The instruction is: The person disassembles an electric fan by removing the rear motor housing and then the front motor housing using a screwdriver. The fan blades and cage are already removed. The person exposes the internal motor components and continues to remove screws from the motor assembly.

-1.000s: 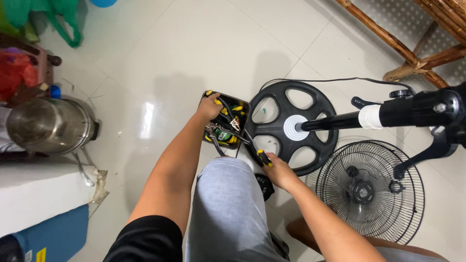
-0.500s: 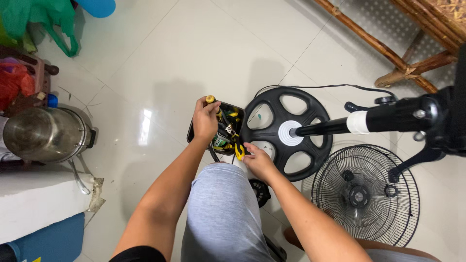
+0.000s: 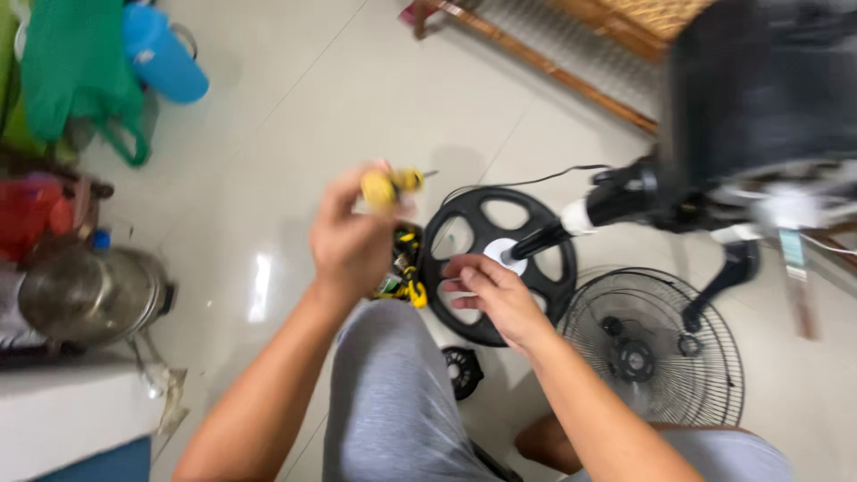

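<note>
The left hand [image 3: 350, 239] is clamped around a yellow-handled screwdriver [image 3: 390, 185], lifted clear above the open tool box [image 3: 403, 268], which sits on the tiled floor just left of the black fan base [image 3: 496, 263]. The picture is motion-blurred, but the tool's long axis seems to lie roughly level, its thin shaft pointing right, toward the fan base and the pole rising from it. The right hand [image 3: 494, 296] hovers over the near-left part of the fan base, fingers loosely spread and holding nothing, so it is the nearer hand to the base, while the left alone carries the tool. Half a second ago the left hand was down at the tool box, gripping the handle among the other tools, and the right hand was at the box's near edge; now the screwdriver is out and raised, and the right hand has moved over to the base. The wire fan guard [image 3: 652, 348] lies right of the base.
</note>
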